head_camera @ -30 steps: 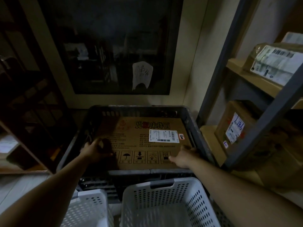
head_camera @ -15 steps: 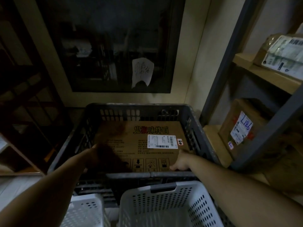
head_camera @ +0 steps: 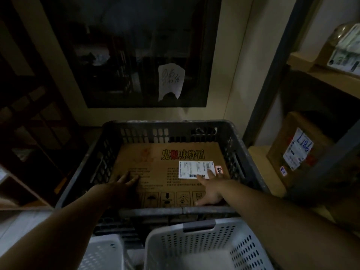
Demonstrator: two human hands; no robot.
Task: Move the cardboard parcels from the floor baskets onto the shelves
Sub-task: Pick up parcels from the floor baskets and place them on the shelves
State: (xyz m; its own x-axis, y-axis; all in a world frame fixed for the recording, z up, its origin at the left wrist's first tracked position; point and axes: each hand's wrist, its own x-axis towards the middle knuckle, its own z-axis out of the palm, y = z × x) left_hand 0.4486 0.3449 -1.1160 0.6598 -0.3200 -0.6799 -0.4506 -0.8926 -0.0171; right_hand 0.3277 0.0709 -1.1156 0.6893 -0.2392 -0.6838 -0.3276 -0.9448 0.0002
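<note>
A large flat cardboard parcel point(head_camera: 155, 172) with red and black print and a white shipping label lies inside a dark grey slotted floor basket point(head_camera: 171, 124). My left hand point(head_camera: 118, 185) rests flat on the parcel's left part, fingers spread. My right hand point(head_camera: 211, 189) lies on its right part, one finger stretched onto the white label, fingers apart. Neither hand grips anything. On the right stands a shelf unit point(head_camera: 259, 156) with wooden boards and a dark metal post.
Two white perforated baskets stand nearest me, one in the middle point(head_camera: 206, 248) and one at the left point(head_camera: 103, 254). On the right shelves sit a brown box with a handwritten label point(head_camera: 296, 151) and a wrapped parcel point(head_camera: 344, 49) above. A dark glass panel fills the wall ahead.
Both hands have slid from the parcel's near edge further onto its top face. The camera has come closer to the dark basket.
</note>
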